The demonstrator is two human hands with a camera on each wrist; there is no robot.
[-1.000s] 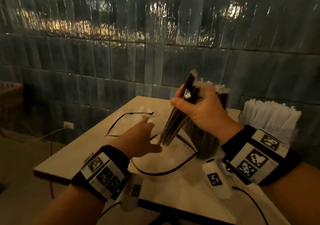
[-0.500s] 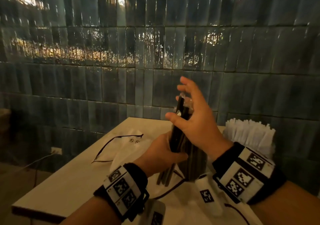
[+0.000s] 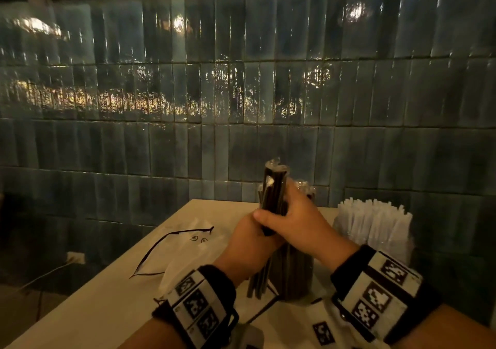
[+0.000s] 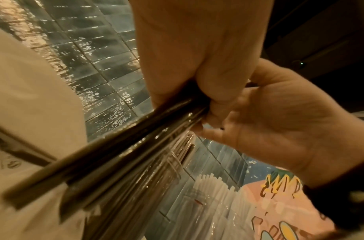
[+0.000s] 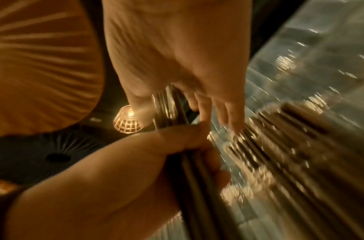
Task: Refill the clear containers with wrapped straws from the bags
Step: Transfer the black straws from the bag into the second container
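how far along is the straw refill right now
Done: the clear container of white paper-wrapped straws at right looks packed full. In hand: the left hand and right hand both grip a bundle of dark plastic-wrapped straws upright beside the clear container of dark straws. Left: getting that bundle in. The white plastic bag lies on the table; its contents aren't visible.

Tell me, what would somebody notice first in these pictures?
Probably the bundle of black straws standing upright in the middle, gripped by the left hand and the right hand together. Next, the bunch of white straws at the right, and the shiny blue tiled wall behind the table.
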